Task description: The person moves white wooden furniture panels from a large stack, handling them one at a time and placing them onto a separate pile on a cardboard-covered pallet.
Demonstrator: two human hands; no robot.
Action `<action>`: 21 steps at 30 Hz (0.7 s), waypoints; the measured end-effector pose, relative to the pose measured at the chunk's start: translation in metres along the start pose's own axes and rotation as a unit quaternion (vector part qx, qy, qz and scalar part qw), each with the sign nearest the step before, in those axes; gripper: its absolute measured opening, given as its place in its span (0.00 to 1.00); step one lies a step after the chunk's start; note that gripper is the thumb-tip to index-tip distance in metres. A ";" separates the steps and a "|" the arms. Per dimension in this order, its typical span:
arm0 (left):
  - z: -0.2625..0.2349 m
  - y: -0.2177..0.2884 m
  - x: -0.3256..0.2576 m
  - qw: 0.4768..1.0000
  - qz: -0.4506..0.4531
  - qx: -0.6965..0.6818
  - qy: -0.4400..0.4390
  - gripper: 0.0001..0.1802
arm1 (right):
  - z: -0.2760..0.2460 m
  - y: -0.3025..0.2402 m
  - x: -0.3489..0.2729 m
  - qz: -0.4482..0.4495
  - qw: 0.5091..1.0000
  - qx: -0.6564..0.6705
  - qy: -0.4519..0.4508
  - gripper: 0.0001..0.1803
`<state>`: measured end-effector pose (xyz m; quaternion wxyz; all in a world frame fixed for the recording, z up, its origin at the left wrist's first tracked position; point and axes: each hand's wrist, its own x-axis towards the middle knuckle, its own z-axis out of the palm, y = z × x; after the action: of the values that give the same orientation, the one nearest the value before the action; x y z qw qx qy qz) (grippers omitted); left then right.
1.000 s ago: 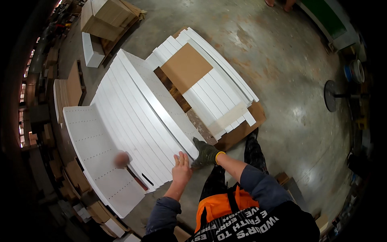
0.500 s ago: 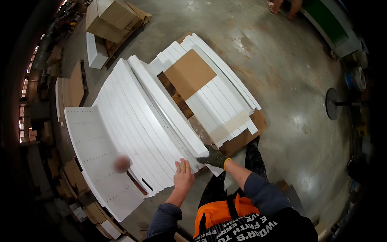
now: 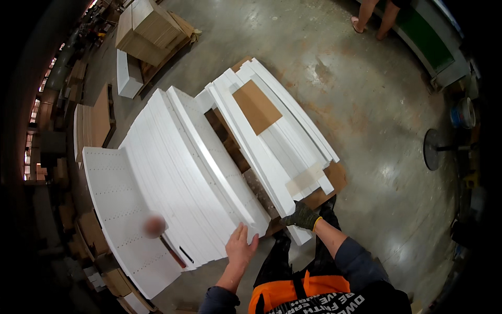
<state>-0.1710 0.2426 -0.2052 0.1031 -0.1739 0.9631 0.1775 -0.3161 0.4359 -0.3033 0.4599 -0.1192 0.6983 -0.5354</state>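
Observation:
My right hand [image 3: 302,216], in a dark knit glove with a yellow cuff edge, is closed round the near end of a long white board [image 3: 256,149]. This board runs away from me along the left side of the right-hand stack of white boards [image 3: 319,144], partly over it. My bare left hand [image 3: 240,248] has its fingers stretched out at the near end of the left-hand stack of white panels [image 3: 172,178]. Whether its fingertips touch a panel I cannot tell. Along that stack's right side stands a white panel with rows of small holes [image 3: 222,162].
A brown cardboard sheet [image 3: 256,107] lies on the right-hand stack. Another hole-drilled white panel [image 3: 117,193] stands at the far left. Stacked cartons [image 3: 151,31] are at the back left. A round black stand base [image 3: 432,149] is at right. A person's legs [image 3: 374,18] show at the top right.
My right hand has moved right with the white board, from beside the left-hand stack to the right-hand one. The view has shifted a little. My left hand stays near the left-hand stack's near end.

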 end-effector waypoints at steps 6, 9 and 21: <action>0.026 0.087 0.133 0.868 -0.320 -0.380 0.012 0.46 | -0.022 -0.018 0.032 0.032 0.993 0.106 -0.031 0.32; 0.071 0.077 0.190 0.873 -0.318 -0.370 -0.034 0.45 | -0.016 0.011 0.046 -0.019 0.973 0.217 -0.073 0.27; 0.182 0.087 0.195 0.913 -0.383 -0.135 -0.035 0.50 | -0.030 0.068 0.007 0.044 0.971 -0.202 0.122 0.56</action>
<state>-0.3573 0.3295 -0.3955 0.1722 -0.5352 0.7853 0.2592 -0.3210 0.4774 -0.3657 0.3608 -0.1122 0.8474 -0.3729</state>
